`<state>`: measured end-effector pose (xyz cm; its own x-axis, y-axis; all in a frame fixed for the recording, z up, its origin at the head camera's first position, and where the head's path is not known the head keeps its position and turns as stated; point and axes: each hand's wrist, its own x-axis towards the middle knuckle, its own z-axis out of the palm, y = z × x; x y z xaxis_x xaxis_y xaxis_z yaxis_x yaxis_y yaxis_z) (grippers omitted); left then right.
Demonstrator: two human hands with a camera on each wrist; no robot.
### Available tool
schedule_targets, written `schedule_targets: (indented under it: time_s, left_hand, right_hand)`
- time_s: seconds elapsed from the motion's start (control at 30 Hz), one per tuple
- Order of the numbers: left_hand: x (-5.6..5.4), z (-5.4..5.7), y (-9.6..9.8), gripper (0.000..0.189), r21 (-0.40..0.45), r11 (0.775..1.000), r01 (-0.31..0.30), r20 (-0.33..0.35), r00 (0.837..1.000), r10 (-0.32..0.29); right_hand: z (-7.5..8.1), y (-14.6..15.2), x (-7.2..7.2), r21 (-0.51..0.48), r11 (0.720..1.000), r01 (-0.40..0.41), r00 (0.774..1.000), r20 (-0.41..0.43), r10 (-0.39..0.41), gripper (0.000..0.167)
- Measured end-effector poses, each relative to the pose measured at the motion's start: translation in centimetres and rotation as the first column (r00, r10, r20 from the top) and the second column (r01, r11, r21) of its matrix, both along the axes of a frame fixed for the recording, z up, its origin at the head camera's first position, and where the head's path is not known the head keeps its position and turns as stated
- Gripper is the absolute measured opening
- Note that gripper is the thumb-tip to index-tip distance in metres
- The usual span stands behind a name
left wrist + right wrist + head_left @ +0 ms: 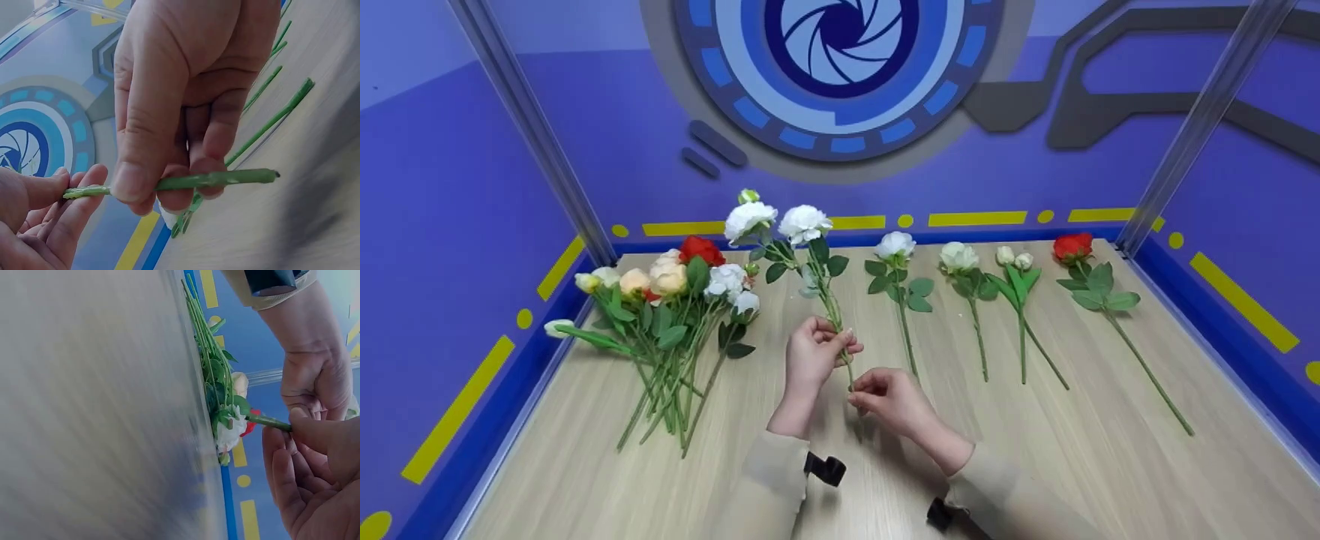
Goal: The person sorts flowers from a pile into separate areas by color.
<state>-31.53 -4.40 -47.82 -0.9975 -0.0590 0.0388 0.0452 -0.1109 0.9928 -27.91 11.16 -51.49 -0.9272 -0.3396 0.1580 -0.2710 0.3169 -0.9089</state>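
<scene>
A white flower spray (805, 223), with two ruffled blooms, a small greenish bud and green leaves, stands tilted above the table, held in both hands. My left hand (814, 356) pinches its stem partway down, thumb against the fingers. Lower on the stem, my right hand (896, 401) pinches it between thumb and fingertips. In the left wrist view, the green stem end (242, 177) sticks out past the right hand (174, 84), with the left hand (39, 219) higher up the stem. The right wrist view shows the right hand (315, 478) in front, the blooms out of sight there.
A pile of flowers (667, 277) in peach, red and white lies at the left of the wooden table (780, 495). To the right lie a white rose (895, 245), a pale green flower (959, 257), white tulips (1014, 258) and a red flower (1072, 246). Blue panels enclose the table.
</scene>
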Motion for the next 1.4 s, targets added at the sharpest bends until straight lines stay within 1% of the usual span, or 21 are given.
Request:
schedule_targets:
  time_s: [0.13,0.27,0.37,0.43,0.5,0.53,0.63,0.67,0.7,0.73,0.8,0.83,0.87,0.9,0.93,1.0,1.07,1.13,1.23,1.33,1.4]
  left_hand:
    - [0.0,-0.1,0.2,0.018,-0.055,0.998,-0.006,-0.001,1.000,0.006]
    - [-0.1,0.0,-0.1,0.021,-0.139,0.990,0.017,0.009,1.000,-0.016]
    - [-0.1,0.1,-0.8,0.023,-0.239,0.971,0.014,0.013,1.000,-0.011]
    - [-0.3,0.2,-1.7,0.023,-0.326,0.945,-0.027,-0.005,1.000,0.027]
    - [-0.6,0.2,-2.8,0.021,-0.414,0.905,-0.099,-0.037,0.995,0.091]
    - [-0.7,0.2,-3.5,0.020,-0.454,0.880,-0.140,-0.055,0.990,0.129]
    - [-1.1,0.0,-5.6,0.019,-0.546,0.799,-0.252,-0.103,0.967,0.235]
    - [-1.1,-0.1,-6.4,0.020,-0.557,0.784,-0.274,-0.104,0.960,0.262]
    - [-1.1,-0.2,-7.2,0.022,-0.578,0.759,-0.299,-0.106,0.950,0.293]
    - [-1.1,-0.3,-8.0,0.023,-0.601,0.731,-0.325,-0.107,0.938,0.329]
    - [-1.1,-0.4,-9.4,0.028,-0.662,0.662,-0.352,-0.082,0.912,0.402]
    - [-1.0,-0.5,-10.1,0.031,-0.693,0.626,-0.359,-0.069,0.897,0.438]
    - [-1.0,-0.6,-10.7,0.034,-0.716,0.597,-0.361,-0.051,0.881,0.471]
    - [-1.0,-0.7,-11.3,0.036,-0.749,0.554,-0.364,-0.040,0.859,0.510]
    - [-1.0,-0.8,-11.8,0.039,-0.772,0.525,-0.359,-0.025,0.842,0.539]
    - [-0.8,-1.0,-12.8,0.045,-0.798,0.492,-0.347,0.004,0.814,0.581]
    - [-0.6,-1.3,-13.7,0.052,-0.812,0.475,-0.339,0.026,0.793,0.609]
    - [-0.4,-1.7,-14.3,0.061,-0.820,0.473,-0.323,0.049,0.783,0.621]
    - [-0.3,-2.2,-15.1,0.069,-0.827,0.484,-0.285,0.093,0.781,0.617]
    - [-0.3,-2.6,-15.5,0.063,-0.836,0.489,-0.250,0.122,0.784,0.609]
    - [-0.3,-2.8,-15.6,0.056,-0.842,0.486,-0.233,0.134,0.783,0.607]
  right_hand:
    - [0.2,0.1,0.0,0.035,0.999,0.017,1.000,-0.010,-0.017,0.006]
    - [0.3,0.4,-0.2,0.051,0.998,0.027,1.000,-0.001,-0.027,0.007]
    - [0.4,1.0,-0.6,0.045,0.997,0.055,0.998,0.004,-0.056,0.007]
    - [0.6,1.6,-1.1,0.037,0.995,0.089,0.996,0.021,-0.090,0.007]
    - [0.8,2.3,-1.6,0.041,0.991,0.128,0.991,0.043,-0.130,0.007]
    - [0.9,2.7,-2.0,0.040,0.988,0.146,0.987,0.061,-0.149,0.007]
    - [1.1,3.9,-3.0,0.056,0.976,0.212,0.970,0.111,-0.217,0.007]
    - [1.1,4.4,-3.3,0.061,0.971,0.232,0.963,0.130,-0.238,0.007]
    - [1.1,4.8,-3.6,0.072,0.965,0.251,0.955,0.145,-0.259,0.008]
    - [1.1,5.2,-3.9,0.086,0.959,0.269,0.948,0.153,-0.279,0.008]
    - [1.0,6.0,-4.3,0.119,0.948,0.297,0.936,0.160,-0.313,0.010]
    - [1.0,6.4,-4.5,0.139,0.942,0.306,0.931,0.160,-0.327,0.010]
    - [0.9,6.8,-4.6,0.161,0.935,0.315,0.927,0.159,-0.339,0.011]
    - [0.9,7.1,-4.8,0.186,0.929,0.320,0.925,0.152,-0.349,0.012]
    - [0.8,7.4,-4.9,0.203,0.924,0.324,0.923,0.148,-0.356,0.013]
    - [0.6,7.8,-5.0,0.228,0.917,0.328,0.919,0.150,-0.365,0.014]
    - [0.4,8.2,-5.2,0.249,0.911,0.329,0.914,0.159,-0.374,0.015]
    - [0.2,8.4,-5.3,0.266,0.909,0.321,0.913,0.168,-0.372,0.016]
    - [-0.2,8.7,-5.4,0.283,0.908,0.309,0.911,0.186,-0.368,0.018]
    - [-0.5,8.8,-5.5,0.289,0.910,0.296,0.913,0.194,-0.358,0.020]
    - [-0.7,8.9,-5.6,0.290,0.910,0.295,0.911,0.203,-0.360,0.018]
